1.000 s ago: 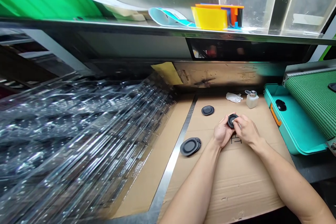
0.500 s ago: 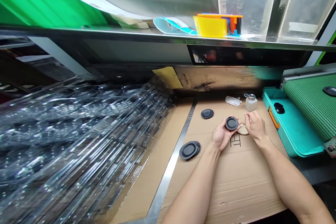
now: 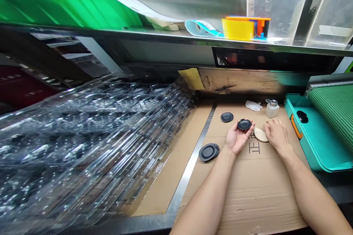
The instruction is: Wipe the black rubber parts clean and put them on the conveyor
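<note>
A black oval cap-like piece with a raised rim (image 3: 244,125) rests in my left hand (image 3: 235,137), palm up, fingers curled round its far side. My right hand (image 3: 278,134) is to the right, palm down with its fingers bent. Its thumb side touches or overlaps the edge of a round beige pad (image 3: 260,135) lying on the cardboard; what its fingertips hold, if anything, is hidden. Another black oval piece (image 3: 227,117) lies beyond my left hand. Closer in, a small stack of the same pieces (image 3: 209,152) sits left of my left forearm.
Stacked clear plastic trays (image 3: 110,143) fill the left side. A small white pump bottle (image 3: 272,109) and a crumpled white cloth (image 3: 253,105) stand at the back. A teal bin (image 3: 320,147) holding a black part is beside a green conveyor belt (image 3: 335,106). A metal shelf (image 3: 176,40) overhangs the bench.
The view has swung left. My left hand has tilted the black oval piece flatter. My right hand has come down from beside it to the beige pad, which now shows more.
</note>
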Available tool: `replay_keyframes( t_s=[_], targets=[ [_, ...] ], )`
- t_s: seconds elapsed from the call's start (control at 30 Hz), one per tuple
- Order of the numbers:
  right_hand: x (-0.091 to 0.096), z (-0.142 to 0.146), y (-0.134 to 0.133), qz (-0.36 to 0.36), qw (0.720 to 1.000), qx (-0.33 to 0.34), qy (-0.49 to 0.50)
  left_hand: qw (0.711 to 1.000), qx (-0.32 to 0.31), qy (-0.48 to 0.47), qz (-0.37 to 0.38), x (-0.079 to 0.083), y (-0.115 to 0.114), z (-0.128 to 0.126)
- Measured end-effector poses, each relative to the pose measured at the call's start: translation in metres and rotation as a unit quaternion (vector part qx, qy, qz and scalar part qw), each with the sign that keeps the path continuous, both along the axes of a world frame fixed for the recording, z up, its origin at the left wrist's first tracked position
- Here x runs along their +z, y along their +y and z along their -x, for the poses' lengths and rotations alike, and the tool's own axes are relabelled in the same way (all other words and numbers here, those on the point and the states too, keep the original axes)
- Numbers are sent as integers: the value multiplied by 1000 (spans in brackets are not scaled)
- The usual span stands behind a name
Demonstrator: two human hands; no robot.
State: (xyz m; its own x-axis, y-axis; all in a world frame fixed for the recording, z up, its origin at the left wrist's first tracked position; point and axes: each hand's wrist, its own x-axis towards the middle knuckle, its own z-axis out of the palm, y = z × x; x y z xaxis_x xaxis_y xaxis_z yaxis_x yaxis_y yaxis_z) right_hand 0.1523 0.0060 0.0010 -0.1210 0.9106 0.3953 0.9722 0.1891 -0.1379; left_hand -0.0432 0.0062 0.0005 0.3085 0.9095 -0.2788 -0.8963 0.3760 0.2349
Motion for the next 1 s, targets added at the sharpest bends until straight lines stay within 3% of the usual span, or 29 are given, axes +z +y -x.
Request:
replay_keyframes(
  t_s=[0.13, 0.27, 0.5, 0.67, 0.73, 0.9, 1.0],
  targets=[
    [2, 15, -12, 43, 993, 108, -13, 1000, 23, -9, 14, 0, 2, 3],
    [-3, 18, -13, 80, 987, 139, -25, 998, 47, -13, 30, -1, 6, 6],
    [-3, 23, -8, -31, 979, 150, 136, 999, 31, 40, -14, -6, 5, -2],
    [6, 37, -20, -13, 970, 223, 93, 995, 17, 76, -65, -10, 0, -15],
    [6, 38, -20, -4, 977, 208, 46, 993, 18, 89, -71, -10, -1, -17],
    [2, 36, -16, -40, 997, 62, 35, 992, 33, 108, -53, -15, 2, -20],
    [0, 41, -20, -43, 989, 133, 38, 992, 39, 108, -45, -18, 2, -22]
  ],
)
